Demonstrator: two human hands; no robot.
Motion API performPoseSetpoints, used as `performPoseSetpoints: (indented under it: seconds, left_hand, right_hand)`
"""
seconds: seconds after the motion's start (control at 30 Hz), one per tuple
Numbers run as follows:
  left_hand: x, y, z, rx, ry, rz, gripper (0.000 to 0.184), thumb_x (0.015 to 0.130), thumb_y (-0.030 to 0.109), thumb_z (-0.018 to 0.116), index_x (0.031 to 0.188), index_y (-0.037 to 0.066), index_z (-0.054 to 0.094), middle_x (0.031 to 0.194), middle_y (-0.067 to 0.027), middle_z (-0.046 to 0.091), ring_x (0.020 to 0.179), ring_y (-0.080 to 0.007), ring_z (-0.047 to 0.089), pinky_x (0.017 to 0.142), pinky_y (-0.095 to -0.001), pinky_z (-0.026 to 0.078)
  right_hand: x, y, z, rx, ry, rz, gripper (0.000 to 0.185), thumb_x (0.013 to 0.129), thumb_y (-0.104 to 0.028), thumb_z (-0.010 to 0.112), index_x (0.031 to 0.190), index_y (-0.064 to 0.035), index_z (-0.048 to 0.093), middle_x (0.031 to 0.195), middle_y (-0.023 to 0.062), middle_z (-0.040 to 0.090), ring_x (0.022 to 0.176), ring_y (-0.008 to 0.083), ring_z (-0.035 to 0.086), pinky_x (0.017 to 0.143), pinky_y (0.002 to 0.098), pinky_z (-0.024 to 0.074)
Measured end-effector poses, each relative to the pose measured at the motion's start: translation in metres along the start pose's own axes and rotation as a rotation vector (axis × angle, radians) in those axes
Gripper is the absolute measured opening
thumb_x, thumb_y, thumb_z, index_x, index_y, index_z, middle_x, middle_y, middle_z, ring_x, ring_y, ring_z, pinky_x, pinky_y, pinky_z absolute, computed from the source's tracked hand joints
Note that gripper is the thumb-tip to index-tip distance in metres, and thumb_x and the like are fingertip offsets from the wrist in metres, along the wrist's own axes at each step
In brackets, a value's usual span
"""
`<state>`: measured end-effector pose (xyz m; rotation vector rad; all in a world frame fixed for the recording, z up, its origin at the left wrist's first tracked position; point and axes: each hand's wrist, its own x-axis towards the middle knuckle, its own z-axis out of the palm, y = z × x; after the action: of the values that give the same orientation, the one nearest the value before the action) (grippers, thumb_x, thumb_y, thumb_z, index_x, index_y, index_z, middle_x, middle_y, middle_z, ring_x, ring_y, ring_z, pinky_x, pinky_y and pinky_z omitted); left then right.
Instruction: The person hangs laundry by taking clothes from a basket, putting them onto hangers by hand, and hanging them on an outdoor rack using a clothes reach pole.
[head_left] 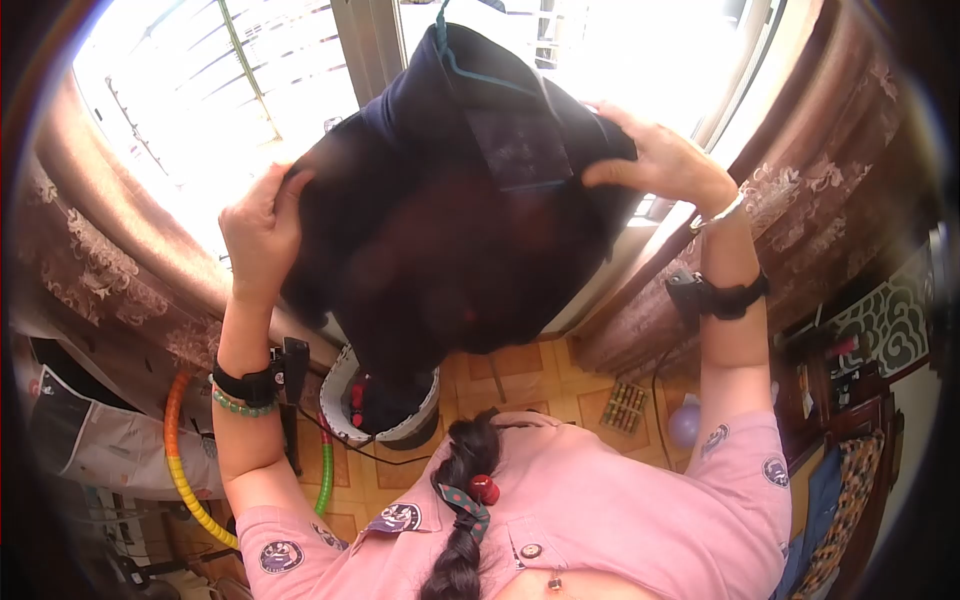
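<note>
A person in a pink shirt (620,490) holds up a dark garment (450,230) with both bare hands before a brightly lit window (250,60). The left hand (262,228) has its grip pinched on the garment's left edge, the cloth caught between thumb and bent fingers. Opposite, the right hand (660,165) pinches the upper right edge, thumb across the front and fingers behind the fabric. A blue cord (480,76) trails from the garment's peak, above a dark rectangular patch (525,150) on the cloth.

Below the raised garment, a white-rimmed bucket (336,397) stands on the tiled floor (545,390), with dark cloth and something red (357,400) inside; whether the hanging fabric touches it cannot be told. Black straps bearing small devices circle both forearms, the left strap (242,386) just beside a green beaded bracelet (245,406), the right strap (738,298) below a pale bracelet (722,212) at the wrist. Patterned brown curtains (800,190) frame the window on either side. To the left, a hoop (173,425) banded in orange, yellow and green leans near the bucket, while a purple balloon (685,427) rests on the right, near the wearer's sleeve.
</note>
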<state>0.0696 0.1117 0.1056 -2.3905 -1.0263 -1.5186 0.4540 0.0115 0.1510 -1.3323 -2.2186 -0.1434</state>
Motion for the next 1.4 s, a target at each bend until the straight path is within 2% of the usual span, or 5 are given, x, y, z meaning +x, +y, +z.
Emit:
performPoseSetpoints:
  seconds: [0.8, 0.97, 1.1, 1.17, 1.4]
  left_hand:
    - [-0.056, 0.015, -0.041, 0.308, -0.052, 0.191, 0.013, 0.080, 0.001, 0.062, 0.092, 0.001, 0.062, 0.070, -0.0162, 0.056, 0.063, -0.0348, 0.056, 0.056, -0.0412, 0.044]
    - [-0.111, 0.018, -0.091, 0.508, 0.006, 0.070, 0.011, 0.082, -0.001, 0.061, 0.093, 0.000, 0.061, 0.074, -0.0158, 0.056, 0.064, -0.0332, 0.056, 0.057, -0.0409, 0.044]
    - [-0.131, 0.027, -0.127, 0.669, 0.028, 0.074, 0.008, 0.085, 0.003, 0.062, 0.092, -0.001, 0.061, 0.073, -0.0145, 0.055, 0.063, -0.0321, 0.055, 0.057, -0.0400, 0.043]
    - [-0.133, 0.036, -0.141, 0.761, 0.014, -0.005, 0.008, 0.086, 0.004, 0.062, 0.092, -0.002, 0.061, 0.073, -0.0145, 0.055, 0.063, -0.0322, 0.054, 0.057, -0.0400, 0.043]
    - [-0.128, 0.042, -0.167, 0.940, 0.034, -0.001, 0.009, 0.087, 0.004, 0.061, 0.094, -0.002, 0.061, 0.073, -0.0162, 0.053, 0.067, -0.0343, 0.055, 0.060, -0.0418, 0.044]
  right_hand:
    - [0.045, -0.030, 0.071, 0.491, 0.152, -0.049, 0.030, 0.086, -0.031, 0.069, 0.103, -0.0053, 0.067, 0.073, 0.0105, 0.064, 0.062, 0.0123, 0.056, 0.062, 0.0281, 0.0487]
    - [0.061, 0.049, 0.135, 1.101, -0.296, -0.177, 0.053, 0.092, -0.046, 0.055, 0.122, -0.0027, 0.053, 0.120, 0.0081, 0.058, 0.103, 0.0144, 0.051, 0.094, 0.0321, 0.0402]
    - [0.088, 0.114, 0.242, 0.439, -0.135, 0.367, 0.056, 0.090, -0.036, 0.055, 0.133, -0.0025, 0.045, 0.129, 0.0206, 0.051, 0.122, 0.0298, 0.047, 0.100, 0.0374, 0.0411]
    - [0.091, 0.108, 0.290, 0.111, -0.152, 0.301, 0.064, 0.087, -0.035, 0.061, 0.136, -0.0014, 0.038, 0.126, 0.0253, 0.051, 0.122, 0.0348, 0.048, 0.098, 0.0387, 0.0429]
    - [0.099, 0.098, 0.374, 0.665, -0.061, 0.606, 0.046, 0.088, -0.026, 0.058, 0.123, 0.0027, 0.049, 0.111, 0.0218, 0.060, 0.107, 0.0307, 0.057, 0.093, 0.0407, 0.0437]
